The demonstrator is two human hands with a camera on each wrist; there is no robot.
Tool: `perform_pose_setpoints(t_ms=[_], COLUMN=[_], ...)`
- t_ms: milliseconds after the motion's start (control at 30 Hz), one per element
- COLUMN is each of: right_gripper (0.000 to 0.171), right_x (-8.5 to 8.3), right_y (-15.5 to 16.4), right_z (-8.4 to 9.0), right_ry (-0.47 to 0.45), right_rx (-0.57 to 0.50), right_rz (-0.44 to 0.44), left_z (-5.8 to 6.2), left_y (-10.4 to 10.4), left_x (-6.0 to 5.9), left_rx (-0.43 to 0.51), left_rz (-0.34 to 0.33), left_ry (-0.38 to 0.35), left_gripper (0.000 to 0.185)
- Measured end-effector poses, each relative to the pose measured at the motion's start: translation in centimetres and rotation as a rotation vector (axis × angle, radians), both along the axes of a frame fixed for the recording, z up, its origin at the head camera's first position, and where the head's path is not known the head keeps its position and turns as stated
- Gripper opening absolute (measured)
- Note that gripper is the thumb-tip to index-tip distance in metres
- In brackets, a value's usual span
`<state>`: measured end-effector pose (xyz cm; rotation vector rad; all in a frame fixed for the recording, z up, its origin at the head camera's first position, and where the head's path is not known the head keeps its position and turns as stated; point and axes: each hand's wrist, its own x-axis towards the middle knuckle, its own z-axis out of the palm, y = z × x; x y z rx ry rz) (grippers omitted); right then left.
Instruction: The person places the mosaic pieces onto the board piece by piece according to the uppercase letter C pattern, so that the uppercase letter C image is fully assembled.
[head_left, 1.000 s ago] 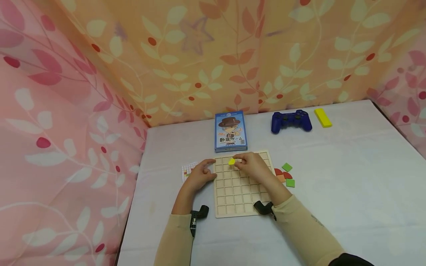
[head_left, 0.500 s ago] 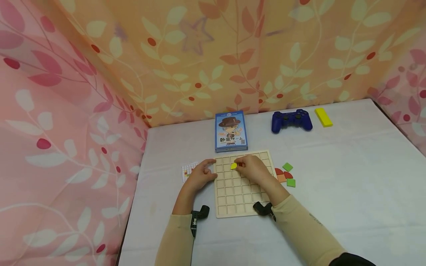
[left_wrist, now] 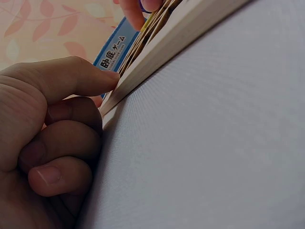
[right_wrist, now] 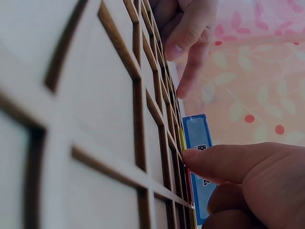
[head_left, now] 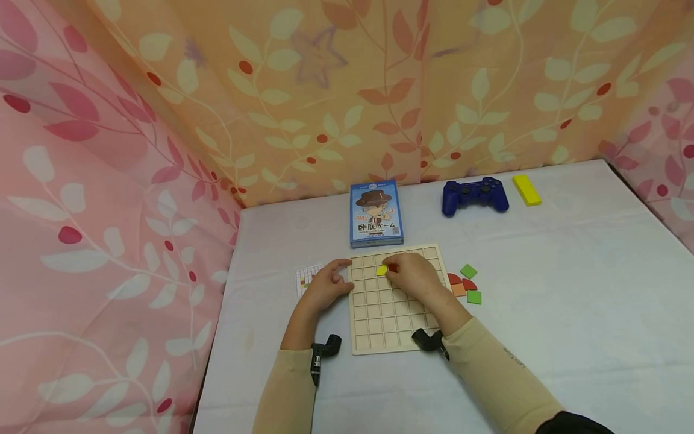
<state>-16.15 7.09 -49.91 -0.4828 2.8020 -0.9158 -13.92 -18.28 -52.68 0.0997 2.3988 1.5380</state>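
Head view first: nearest us our two sleeved forearms reach out over the white table (head_left: 542,289), and between them lies the wooden grid board (head_left: 379,313), its near rows of square cells bare. Our left hand (head_left: 324,287) rests at the board's left edge with fingers curled, the thumb tip touching the rim in the left wrist view; it steadies the board but grips nothing. Just beyond that hand a small gridded card (head_left: 305,278) lies flat. Our right hand (head_left: 414,274) lies on the board's far rows, fingertips close together, pressing a yellow tile (head_left: 382,270) down into a cell, with a red tile (head_left: 392,267) peeking out beside it. We judge the filling barely begun: almost every cell stands unfilled. To the right, spare tiles (head_left: 465,283) in green, red and orange wait on the table. Farther back stand a blue game box (head_left: 376,214), a blue gamepad (head_left: 475,196) and a yellow block (head_left: 526,190), before the leaf-patterned curtain (head_left: 379,90).
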Motion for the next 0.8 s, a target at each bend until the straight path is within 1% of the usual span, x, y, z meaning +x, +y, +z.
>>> perform_pose_setpoints(t_ms=[200, 333, 433, 533, 733, 800], right_gripper=[0.029, 0.032, 0.036, 0.038, 0.039, 0.039], right_x=[0.1, 0.3, 0.4, 0.5, 1.1, 1.3], right_y=[0.1, 0.2, 0.4, 0.7, 1.2, 1.4], right_z=[0.1, 0.2, 0.7, 1.6, 4.0, 4.6], right_ry=[-0.018, -0.024, -0.023, -0.026, -0.070, -0.064], right_rx=[0.008, 0.006, -0.011, -0.041, -0.151, -0.185], right_rz=[0.001, 0.016, 0.025, 0.029, 0.004, -0.001], left_z=[-0.1, 0.0, 0.0, -0.1, 0.0, 0.0], left_y=[0.0, 0.1, 0.1, 0.1, 0.0, -0.1], left_x=[-0.1, 0.0, 0.1, 0.1, 0.0, 0.0], left_rx=[0.006, 0.006, 0.000, -0.003, -0.017, -0.020], left_rz=[-0.004, 0.005, 0.003, -0.002, -0.002, -0.003], left_ry=[-0.006, -0.013, -0.012, -0.008, 0.001, 0.003], left_gripper=[0.061, 0.061, 0.061, 0.060, 0.060, 0.060])
